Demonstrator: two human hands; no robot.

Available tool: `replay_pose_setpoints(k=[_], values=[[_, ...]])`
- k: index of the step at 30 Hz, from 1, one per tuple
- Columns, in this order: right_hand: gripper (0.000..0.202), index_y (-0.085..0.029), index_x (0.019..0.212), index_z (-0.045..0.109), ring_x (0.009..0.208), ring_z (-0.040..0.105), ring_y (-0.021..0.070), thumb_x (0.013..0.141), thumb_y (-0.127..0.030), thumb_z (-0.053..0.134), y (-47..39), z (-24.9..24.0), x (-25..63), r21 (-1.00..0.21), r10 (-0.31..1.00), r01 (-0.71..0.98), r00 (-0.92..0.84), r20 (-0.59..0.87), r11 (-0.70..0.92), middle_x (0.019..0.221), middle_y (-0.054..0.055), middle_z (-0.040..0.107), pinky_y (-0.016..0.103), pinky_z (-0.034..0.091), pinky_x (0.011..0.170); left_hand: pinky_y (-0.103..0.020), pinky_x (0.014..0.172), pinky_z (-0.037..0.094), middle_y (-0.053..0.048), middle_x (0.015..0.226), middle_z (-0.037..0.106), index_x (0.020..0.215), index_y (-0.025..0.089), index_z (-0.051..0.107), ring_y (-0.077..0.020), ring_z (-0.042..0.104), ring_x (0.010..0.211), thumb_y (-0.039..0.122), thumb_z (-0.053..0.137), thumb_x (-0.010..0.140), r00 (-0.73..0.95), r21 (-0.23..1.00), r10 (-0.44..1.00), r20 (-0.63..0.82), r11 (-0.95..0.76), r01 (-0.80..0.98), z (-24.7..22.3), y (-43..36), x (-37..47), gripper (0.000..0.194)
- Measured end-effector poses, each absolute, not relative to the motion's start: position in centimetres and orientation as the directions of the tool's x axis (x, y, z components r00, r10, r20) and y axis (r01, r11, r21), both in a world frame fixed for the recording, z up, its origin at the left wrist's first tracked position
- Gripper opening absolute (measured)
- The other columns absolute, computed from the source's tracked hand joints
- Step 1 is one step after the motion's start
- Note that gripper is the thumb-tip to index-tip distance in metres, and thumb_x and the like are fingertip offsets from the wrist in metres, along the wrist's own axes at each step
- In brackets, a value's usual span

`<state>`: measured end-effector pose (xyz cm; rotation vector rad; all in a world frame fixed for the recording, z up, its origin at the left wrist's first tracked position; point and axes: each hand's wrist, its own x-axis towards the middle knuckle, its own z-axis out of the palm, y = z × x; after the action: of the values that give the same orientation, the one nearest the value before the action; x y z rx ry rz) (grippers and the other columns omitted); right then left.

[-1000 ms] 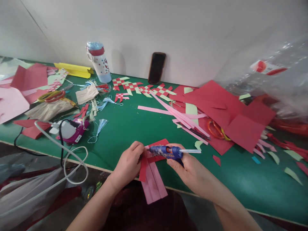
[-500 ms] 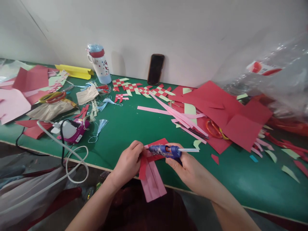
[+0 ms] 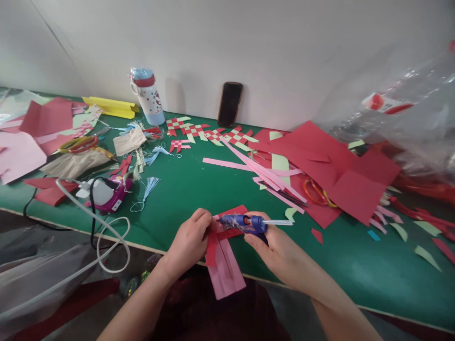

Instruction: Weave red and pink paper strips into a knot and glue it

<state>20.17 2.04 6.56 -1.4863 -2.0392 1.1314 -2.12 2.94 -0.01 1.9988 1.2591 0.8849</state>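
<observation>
My right hand (image 3: 273,246) is wrapped round a blue hot glue gun (image 3: 236,221), with a clear glue stick (image 3: 279,222) poking out of its back. The nozzle points left, at the fingers of my left hand (image 3: 190,239). Those fingers pinch the left end of a piece of red and pink paper strips (image 3: 227,270). Its pink strips hang down over the table's front edge, while a red part lies beneath the glue gun. Whether the nozzle tip touches the paper, I cannot tell.
Woven red and green paper pieces (image 3: 213,135) lie below a propped phone (image 3: 230,104) and a water bottle (image 3: 147,97). Pink strips (image 3: 263,173) and red sheets (image 3: 313,147) are heaped right. A purple power strip (image 3: 115,194) with cables and blue tassels (image 3: 151,189) sit left.
The view has shifted very slightly. Both hands, the glue gun and the paper strips keep practically the same position.
</observation>
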Motion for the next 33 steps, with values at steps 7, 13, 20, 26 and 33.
replay_pose_setpoints(k=[7, 13, 20, 26, 33], values=[[0.034, -0.025, 0.125, 0.051, 0.101, 0.064, 0.0231, 0.096, -0.042, 0.045, 1.9, 5.9, 21.0, -0.768, 0.954, 0.633, -0.28, -0.106, 0.1, 0.114, 0.006, 0.066, 0.037, 0.052, 0.089, -0.023, 0.068, 0.039, 0.001, 0.086, 0.051, 0.078, 0.02, 0.045, -0.0116, 0.05, 0.075, -0.006, 0.039, 0.072, 0.327, 0.773, 0.924, 0.201, -0.354, 0.526, 0.1, 2.9, -2.2, 0.027], [0.041, -0.022, 0.121, 0.052, 0.086, 0.066, 0.024, 0.093, -0.051, 0.045, 1.1, 6.2, 22.8, -0.788, 0.99, 0.614, -0.134, -0.051, 0.043, 0.095, 0.008, 0.069, 0.039, 0.055, 0.08, -0.022, 0.063, 0.041, 0.0, 0.091, 0.049, 0.09, 0.021, 0.045, -0.0102, 0.051, 0.071, 0.003, 0.047, 0.079, 0.266, 0.784, 0.937, 0.225, -0.336, 0.521, 0.3, 2.7, -1.8, 0.02], [0.048, -0.017, 0.124, 0.053, 0.106, 0.062, 0.0336, 0.086, -0.046, 0.051, 0.5, 6.6, 29.5, -0.519, 0.891, 0.853, 0.279, 0.359, -0.058, 0.122, 0.018, 0.06, 0.049, 0.05, 0.09, -0.023, 0.064, 0.044, 0.002, 0.083, 0.051, 0.093, 0.022, 0.044, -0.0109, 0.053, 0.069, 0.009, 0.049, 0.082, 0.238, 0.753, 0.95, 0.202, -0.306, 0.582, -0.7, 2.6, -1.9, 0.017], [0.062, -0.007, 0.145, 0.035, 0.121, 0.053, 0.0433, 0.091, -0.037, 0.038, 2.2, 4.8, 34.8, -0.19, 0.883, 0.944, 0.32, 0.343, -0.268, 0.136, 0.028, 0.051, 0.054, 0.045, 0.091, -0.027, 0.071, 0.047, 0.0, 0.085, 0.057, 0.097, 0.022, 0.049, -0.0142, 0.058, 0.077, 0.009, 0.047, 0.084, 0.286, 0.727, 0.936, 0.208, -0.343, 0.595, -0.5, 2.6, -1.9, 0.019], [0.069, -0.009, 0.145, 0.038, 0.112, 0.057, 0.0425, 0.084, -0.039, 0.05, 3.7, 1.8, 37.0, -0.071, 0.954, 0.982, 0.187, 0.235, -0.175, 0.119, 0.026, 0.061, 0.053, 0.044, 0.089, -0.025, 0.072, 0.048, -0.002, 0.09, 0.061, 0.088, 0.021, 0.052, -0.013, 0.058, 0.08, 0.008, 0.047, 0.087, 0.276, 0.772, 0.92, 0.278, -0.385, 0.507, 0.4, 2.7, -2.1, 0.013]])
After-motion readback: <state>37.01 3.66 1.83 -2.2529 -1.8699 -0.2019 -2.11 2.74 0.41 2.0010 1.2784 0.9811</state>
